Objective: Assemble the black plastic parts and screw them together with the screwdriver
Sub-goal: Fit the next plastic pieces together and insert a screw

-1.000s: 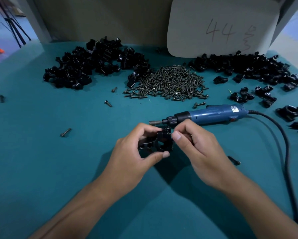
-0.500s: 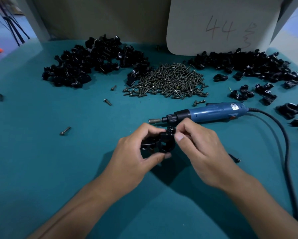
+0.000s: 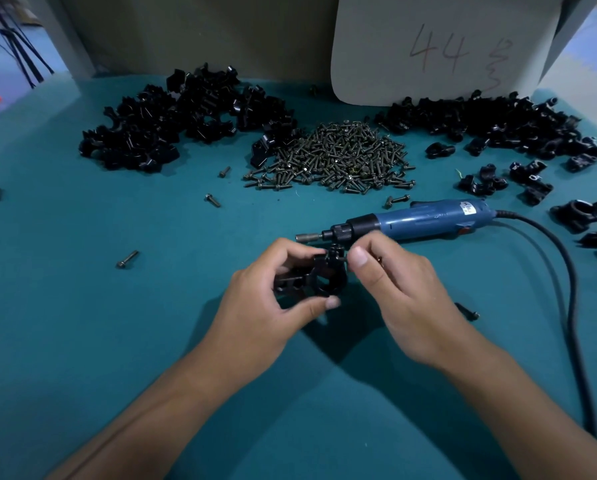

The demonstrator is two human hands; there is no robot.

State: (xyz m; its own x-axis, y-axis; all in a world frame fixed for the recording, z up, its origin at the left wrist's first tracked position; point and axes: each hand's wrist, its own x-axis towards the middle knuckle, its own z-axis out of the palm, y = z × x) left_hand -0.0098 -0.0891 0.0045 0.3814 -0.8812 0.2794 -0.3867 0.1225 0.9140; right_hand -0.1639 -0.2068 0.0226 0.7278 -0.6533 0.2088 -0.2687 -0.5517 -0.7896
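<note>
Left grip: the left hand [image 3: 273,299] clamps the black plastic assembly [image 3: 311,278] between curled fingers on its far side and the thumb on its near side, at mid-table.
Right grip: the right hand [image 3: 404,299] pinches what looks like a small screw [image 3: 342,258] at the assembly's upper right corner, thumb and forefinger closed together on it; the screw itself is mostly hidden.
Key relation: the screwdriver [image 3: 411,225] lies on the table just beyond the hands, its long axis running left to right, bit end toward the left and almost touching the assembly's far edge, corded handle out to the right. The right hand is the nearer one to the handle, so I judge it would take the tool once the screw is seated.
Screw supply: the screw pile [image 3: 335,157] sits farther back, centre, with a few strays near it.
Part supply: a left heap of black parts [image 3: 172,123] and a right heap of black parts [image 3: 498,123] flank the pile.
Surface: a teal table mat [image 3: 82,323], with the cord [image 3: 567,278] curling toward the near right.
Room: a pale board marked 44 [image 3: 439,50] leans at the far edge.
</note>
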